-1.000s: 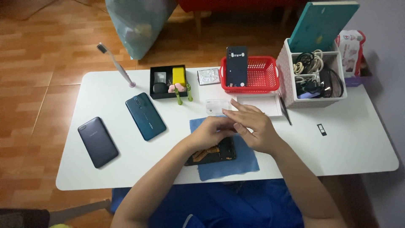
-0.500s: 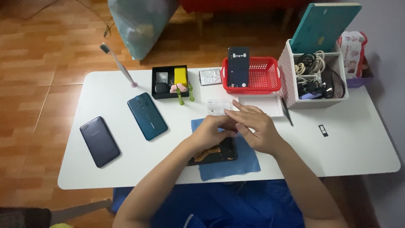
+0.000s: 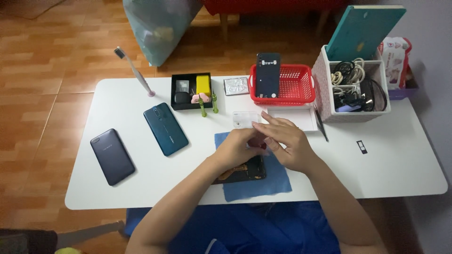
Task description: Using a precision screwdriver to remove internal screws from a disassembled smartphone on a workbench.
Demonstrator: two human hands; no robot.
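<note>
Centrally, a white table (image 3: 391,174) fills the frame, bearing a blue cloth (image 3: 256,186) at lower centre. On it lies an opened phone (image 3: 245,171). Above it, left hand (image 3: 238,148) and right hand (image 3: 285,143) meet, pinching something too small to tell.

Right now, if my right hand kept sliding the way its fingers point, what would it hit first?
The right hand points up and to the left across the white table. First in that line looks to be the small clear plastic piece, just beyond the fingertips; depth is hard to judge. The left hand lies beside it.
</note>
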